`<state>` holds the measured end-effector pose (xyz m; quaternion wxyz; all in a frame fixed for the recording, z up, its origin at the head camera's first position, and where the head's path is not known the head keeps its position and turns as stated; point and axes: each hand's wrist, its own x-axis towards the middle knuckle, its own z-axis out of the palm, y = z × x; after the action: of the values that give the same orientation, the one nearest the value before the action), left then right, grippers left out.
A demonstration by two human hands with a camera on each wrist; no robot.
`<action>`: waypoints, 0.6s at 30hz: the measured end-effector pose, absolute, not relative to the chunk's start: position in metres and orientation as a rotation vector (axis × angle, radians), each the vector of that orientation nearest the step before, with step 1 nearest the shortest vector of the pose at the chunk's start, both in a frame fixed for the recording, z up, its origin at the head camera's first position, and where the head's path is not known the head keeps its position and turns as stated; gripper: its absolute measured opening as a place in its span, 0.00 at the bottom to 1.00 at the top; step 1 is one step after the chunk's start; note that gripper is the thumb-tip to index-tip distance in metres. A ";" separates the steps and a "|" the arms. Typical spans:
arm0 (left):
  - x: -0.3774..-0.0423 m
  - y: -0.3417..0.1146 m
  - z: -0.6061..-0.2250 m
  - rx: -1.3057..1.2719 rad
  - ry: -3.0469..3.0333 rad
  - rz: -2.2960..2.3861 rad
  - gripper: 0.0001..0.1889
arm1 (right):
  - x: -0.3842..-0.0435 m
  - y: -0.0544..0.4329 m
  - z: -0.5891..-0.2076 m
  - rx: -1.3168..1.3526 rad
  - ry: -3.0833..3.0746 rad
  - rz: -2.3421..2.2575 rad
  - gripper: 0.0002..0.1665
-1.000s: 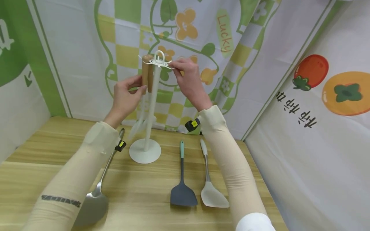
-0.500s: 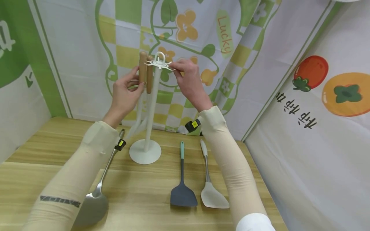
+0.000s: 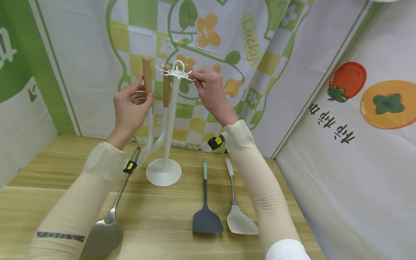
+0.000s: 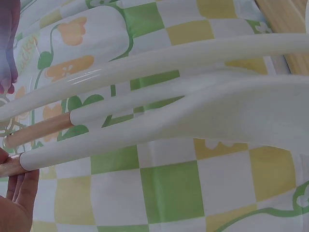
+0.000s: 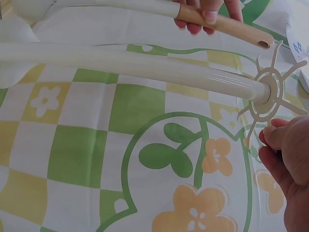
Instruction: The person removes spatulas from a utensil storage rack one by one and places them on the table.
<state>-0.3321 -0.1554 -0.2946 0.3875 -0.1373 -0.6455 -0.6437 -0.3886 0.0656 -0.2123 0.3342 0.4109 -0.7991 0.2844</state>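
Note:
My left hand pinches the wooden handle of a white kitchen utensil, held upright to the left of a white utensil stand. In the left wrist view its white shaft widens into a broad head, cut off by the frame edge. The right wrist view shows a hole in the handle's end, apart from the hooks. A second wooden-handled white utensil hangs on the stand. My right hand pinches one hook of the stand's top ring between thumb and finger.
On the wooden table lie a dark grey turner with a mint handle and a pale turner. A metal turner lies at left, partly under my left forearm. A patterned curtain hangs close behind the stand.
My left hand has moved left with its utensil, from against the stand's hooks to a gap away from them. The second utensil stays hanging. My right hand keeps its pinch on the hook.

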 end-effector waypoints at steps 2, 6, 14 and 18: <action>-0.328 -0.159 -0.296 -0.341 -1.629 -1.627 0.29 | -0.389 0.065 -0.213 1.074 -2.084 0.743 0.09; -0.322 -0.167 -0.299 -0.294 -1.635 -1.613 0.30 | -0.389 0.065 -0.213 1.072 -2.081 0.736 0.09; -0.311 -0.187 -0.305 -0.177 -1.741 -1.565 0.30 | -0.387 0.065 -0.214 1.086 -2.063 0.750 0.09; -0.308 -0.199 -0.308 -0.157 -1.785 -1.549 0.30 | -0.387 0.063 -0.213 1.080 -2.062 0.758 0.09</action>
<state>-0.3082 -0.1993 -0.3083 0.3770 -0.0614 -0.6981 -0.6057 -0.3873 0.0628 -0.2134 0.3401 0.4148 -0.7921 0.2911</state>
